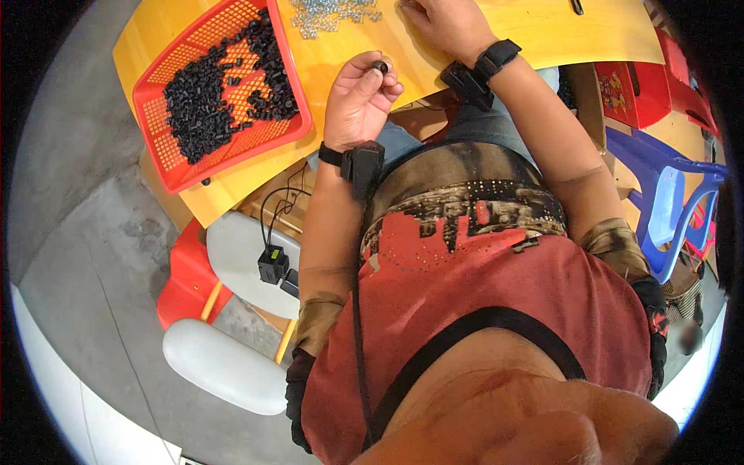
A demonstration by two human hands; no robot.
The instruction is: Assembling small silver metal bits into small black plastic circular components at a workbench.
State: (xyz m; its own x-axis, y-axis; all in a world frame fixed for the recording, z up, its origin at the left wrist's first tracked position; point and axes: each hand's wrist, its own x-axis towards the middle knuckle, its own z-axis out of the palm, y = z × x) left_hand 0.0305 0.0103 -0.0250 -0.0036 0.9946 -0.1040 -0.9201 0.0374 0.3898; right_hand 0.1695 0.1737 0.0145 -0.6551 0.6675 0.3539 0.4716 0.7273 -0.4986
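My left hand (363, 97) is raised palm up over the near edge of the yellow table (325, 46). Its thumb and index finger pinch a small round black part (380, 67) that looks ring-shaped. To its left, a red plastic basket (304, 116) lies tilted in the view, with many small black parts (198, 105) spread in it. My right hand (453, 27) is low over the tabletop at the upper edge of the view, its fingers curled together and partly cut off. Whatever they hold is hidden. Between the hands and the basket, farther back, lies a pile of small shiny metal pieces (329, 14).
A thin black object (576, 7) lies at the table's far right. Below the table on the left are a pale grey chair (225, 364) and a black box with cables (273, 265). Blue (666, 194) and red (647, 89) plastic chairs stand at right.
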